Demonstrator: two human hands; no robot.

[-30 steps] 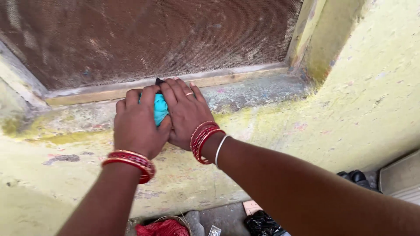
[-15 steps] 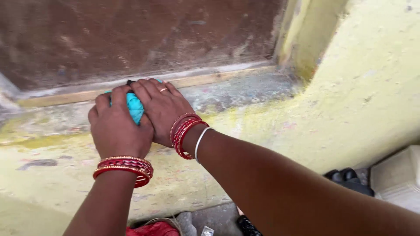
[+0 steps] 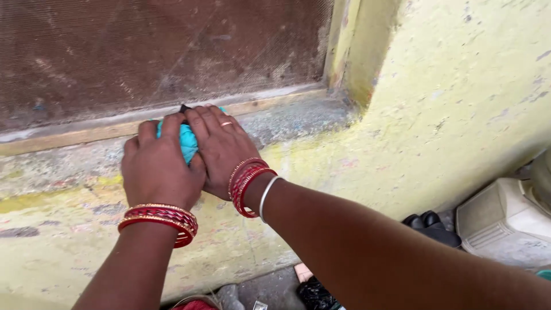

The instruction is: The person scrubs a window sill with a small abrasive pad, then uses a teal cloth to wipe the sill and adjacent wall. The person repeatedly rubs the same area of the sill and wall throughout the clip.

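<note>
Both hands press one teal cloth [image 3: 187, 143] onto the sill [image 3: 298, 117], just below the mesh screen [image 3: 160, 51]. Left hand [image 3: 158, 169] curled over the cloth from 7 o'clock, right hand [image 3: 221, 152] flat across it from 4 o'clock, fingers touching the wooden frame strip [image 3: 86, 133]. Bare sill runs toward 3 o'clock until the yellow wall [image 3: 447, 103] corner, and toward 9 o'clock to the frame edge. At 4 o'clock, down on the floor, a white box [image 3: 505, 224] beside black sandals [image 3: 430, 225]; its contents hidden.
</note>
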